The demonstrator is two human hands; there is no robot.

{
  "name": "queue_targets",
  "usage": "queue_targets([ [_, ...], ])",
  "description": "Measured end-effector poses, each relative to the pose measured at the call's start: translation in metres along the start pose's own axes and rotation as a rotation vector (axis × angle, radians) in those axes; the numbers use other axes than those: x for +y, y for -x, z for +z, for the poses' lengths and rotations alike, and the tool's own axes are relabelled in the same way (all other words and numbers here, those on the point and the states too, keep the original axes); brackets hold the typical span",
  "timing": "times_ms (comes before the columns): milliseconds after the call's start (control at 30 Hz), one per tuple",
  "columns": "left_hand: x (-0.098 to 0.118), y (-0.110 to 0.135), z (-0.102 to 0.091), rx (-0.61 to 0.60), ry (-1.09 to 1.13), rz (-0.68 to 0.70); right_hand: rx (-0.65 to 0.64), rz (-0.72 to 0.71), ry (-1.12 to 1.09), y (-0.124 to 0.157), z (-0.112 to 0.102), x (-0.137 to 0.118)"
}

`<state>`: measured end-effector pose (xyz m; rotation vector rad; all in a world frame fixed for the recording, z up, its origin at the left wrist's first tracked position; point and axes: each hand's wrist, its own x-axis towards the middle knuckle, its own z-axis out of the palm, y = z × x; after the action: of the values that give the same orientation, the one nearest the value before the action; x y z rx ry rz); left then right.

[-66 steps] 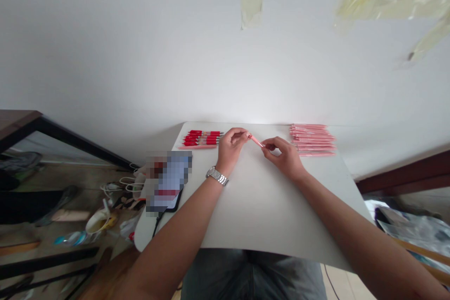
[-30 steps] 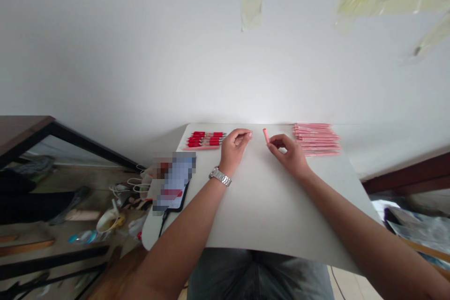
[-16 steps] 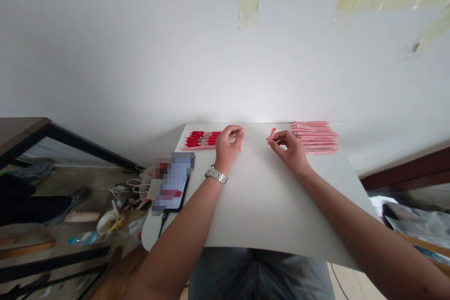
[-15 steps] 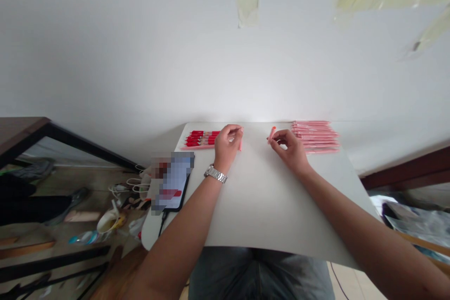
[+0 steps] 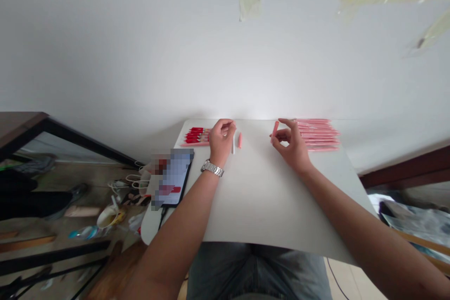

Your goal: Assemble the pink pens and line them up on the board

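My left hand [image 5: 222, 140], wearing a metal watch, has thumb and fingers pinched together; what they hold, if anything, I cannot make out. Beside it are a thin white stick [image 5: 233, 146] and a short pink tapered tube [image 5: 240, 140], which lies on the table. My right hand [image 5: 290, 143] pinches a short pink pen tube [image 5: 275, 130] by its lower part, tilted upward, with the index finger raised. Several red pens [image 5: 196, 136] lie partly behind my left hand. A row of pink pen pieces [image 5: 319, 135] is behind and right of my right hand.
A phone [image 5: 174, 178] with a cable lies at the left edge of the white table [image 5: 267, 206]. The wall [image 5: 225, 65] rises behind the table. On the floor at left are a cup [image 5: 107, 218] and a bottle [image 5: 84, 233].
My left hand has shifted slightly left, uncovering the white stick and more of the pink tapered tube. My right index finger has lifted, and the held tube stands more upright.
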<state>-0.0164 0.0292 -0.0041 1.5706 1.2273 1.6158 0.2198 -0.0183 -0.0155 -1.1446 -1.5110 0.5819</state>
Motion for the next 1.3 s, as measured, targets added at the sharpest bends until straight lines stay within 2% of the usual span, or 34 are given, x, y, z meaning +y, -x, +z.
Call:
queue_targets([
  [167, 0.0, 0.001, 0.001, -0.003, -0.016, -0.004, -0.015, -0.019, 0.095, 0.002, -0.001, -0.002],
  [333, -0.001, 0.0, 0.001, 0.003, -0.012, -0.016, 0.075, -0.117, 0.121, 0.002, -0.003, -0.001],
  [400, -0.002, 0.0, 0.001, 0.0, -0.007, -0.018, 0.034, -0.122, 0.176, 0.002, -0.004, -0.001],
  [533, -0.002, 0.001, 0.002, -0.002, 0.0, -0.015, -0.108, -0.039, 0.241, 0.002, -0.005, -0.003],
  [800, 0.0, 0.001, 0.002, 0.002, -0.001, -0.019, 0.033, -0.067, 0.062, 0.002, -0.003, -0.007],
  [1000, 0.001, 0.001, 0.002, 0.001, -0.006, -0.022, 0.106, -0.098, 0.055, 0.003, -0.004, -0.013],
  [1167, 0.001, 0.001, 0.002, 0.002, -0.002, -0.026, -0.092, -0.02, 0.213, 0.001, -0.008, -0.006],
  [1300, 0.001, 0.001, 0.002, 0.001, 0.003, -0.025, -0.058, -0.016, 0.174, 0.0, -0.008, -0.002],
])
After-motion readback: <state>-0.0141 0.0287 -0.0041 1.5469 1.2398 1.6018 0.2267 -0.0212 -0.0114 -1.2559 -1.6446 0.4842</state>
